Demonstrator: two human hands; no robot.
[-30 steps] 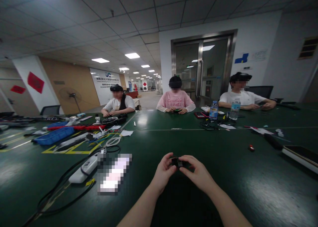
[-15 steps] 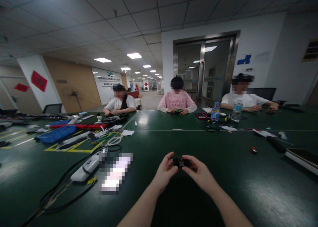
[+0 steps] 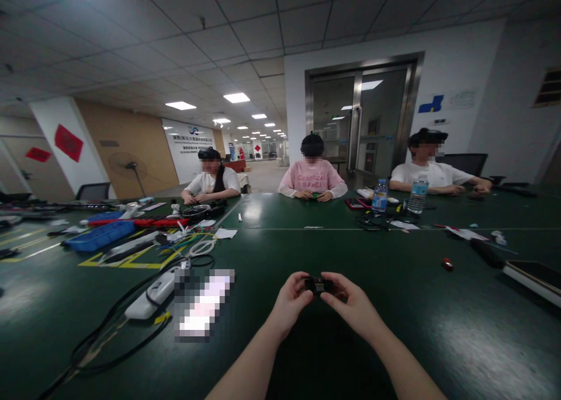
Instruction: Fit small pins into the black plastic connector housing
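Observation:
A small dark object (image 3: pixel 318 285) with a lighter metallic-looking middle is held just above the green table (image 3: pixel 263 254). My left hand (image 3: pixel 291 302) pinches its left end between thumb and fingers. From the right side, my right hand (image 3: pixel 350 301) grips the other end, with the thumb at the near edge and the fingers along the far edge. Both hands are closed on it, and their fingertips cover its ends. Its finer details are too small to make out.
Left of my hands lie a white power strip (image 3: pixel 153 295) with black cables, a blurred-out bright rectangle (image 3: pixel 205 303) and a blue tray (image 3: pixel 100 236). Bottles (image 3: pixel 379 197) stand far right of centre. Three people sit across the table; a red item (image 3: pixel 447 264) lies right.
The dark object has tilted slightly between my hands. My left fingertips have lowered a little and come closer around it. Both arms stay in nearly the same place.

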